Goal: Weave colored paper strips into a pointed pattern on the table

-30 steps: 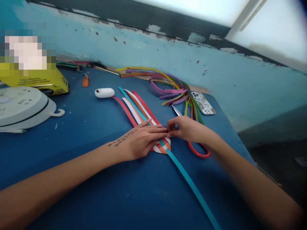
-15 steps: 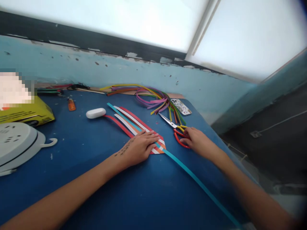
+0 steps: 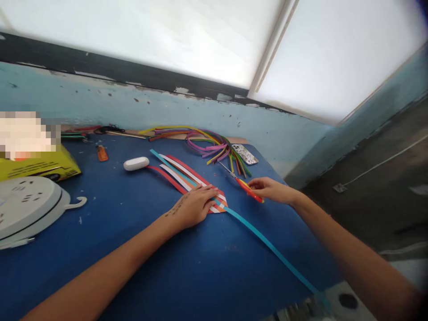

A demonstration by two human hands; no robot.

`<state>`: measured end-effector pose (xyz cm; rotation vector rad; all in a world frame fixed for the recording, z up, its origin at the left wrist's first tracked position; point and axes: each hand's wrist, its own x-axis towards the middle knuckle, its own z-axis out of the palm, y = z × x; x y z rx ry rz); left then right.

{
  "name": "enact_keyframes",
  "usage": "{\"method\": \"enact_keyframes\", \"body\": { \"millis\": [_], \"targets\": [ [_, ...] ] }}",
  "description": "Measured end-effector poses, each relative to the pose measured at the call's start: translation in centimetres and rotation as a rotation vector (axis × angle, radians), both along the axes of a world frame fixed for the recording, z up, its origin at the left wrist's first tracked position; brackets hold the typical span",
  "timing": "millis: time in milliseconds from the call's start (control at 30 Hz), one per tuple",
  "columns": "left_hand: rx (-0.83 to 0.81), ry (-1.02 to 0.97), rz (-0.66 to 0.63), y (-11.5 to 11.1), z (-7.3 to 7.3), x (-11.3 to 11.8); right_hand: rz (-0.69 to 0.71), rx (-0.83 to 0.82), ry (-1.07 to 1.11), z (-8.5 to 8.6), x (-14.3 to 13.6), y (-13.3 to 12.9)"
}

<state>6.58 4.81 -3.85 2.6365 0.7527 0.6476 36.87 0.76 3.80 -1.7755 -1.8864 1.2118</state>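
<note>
Red, white, orange and blue paper strips (image 3: 220,204) are woven together at one end and fan out to the back left. My left hand (image 3: 197,205) lies flat on the woven part, fingers stretched out. One long blue strip (image 3: 267,243) runs from there toward the front right. My right hand (image 3: 267,189) grips the red and yellow handles of the scissors (image 3: 249,189). The scissors are turned on edge, their tips pointing to the back left.
A loose bundle of coloured strips (image 3: 209,145) lies at the back beside a phone (image 3: 245,154). A white case (image 3: 136,163), an orange tool (image 3: 102,153), a yellow box (image 3: 40,168) and a white round device (image 3: 30,207) are leftward.
My right hand has closed on the scissors and turned them from lying flat onto their edge. My left hand stays on the woven strips. The camera view has shifted slightly.
</note>
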Motion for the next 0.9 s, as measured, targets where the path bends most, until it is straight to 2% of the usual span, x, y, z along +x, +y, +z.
{"method": "enact_keyframes", "body": {
  "millis": [67, 133, 233, 300, 367, 433, 500, 600, 733, 900],
  "targets": [
    [-0.005, -0.012, 0.008, 0.0, -0.2, 0.0, -0.101, -0.013, 0.377, -0.3, -1.1, -1.4],
    [-0.006, -0.019, 0.007, 0.1, -0.3, 0.1, -0.206, 0.064, 0.65, -0.4, -2.9, -2.7],
    [-0.006, -0.026, 0.004, 0.0, -0.4, 0.1, -0.288, 0.245, 0.925, -0.1, -6.0, -3.3],
    [-0.009, -0.026, 0.005, 0.1, -0.5, 0.2, -0.359, 0.377, 0.979, 0.3, -7.3, -3.0],
    [-0.005, -0.027, 0.005, 0.1, -0.6, 0.2, -0.441, 0.468, 0.87, 0.2, -7.8, -2.6],
    [0.008, -0.029, -0.005, 0.2, -0.7, 0.2, -0.495, 0.494, 0.644, -0.4, -7.6, -2.7],
    [0.021, -0.032, -0.017, 0.2, -0.7, 0.1, -0.506, 0.459, 0.419, -1.6, -7.3, -3.4],
    [0.037, -0.019, -0.027, 0.3, -0.6, 0.1, -0.48, 0.376, 0.205, -3.8, -7.4, -4.8],
    [0.044, 0.027, -0.045, 0.4, -0.4, 0.0, -0.449, 0.343, 0.069, -5.7, -7.7, -5.7],
    [0.025, 0.056, -0.046, 0.5, -0.2, -0.1, -0.406, 0.318, 0.004, -6.6, -7.1, -5.3]
  ]
}}
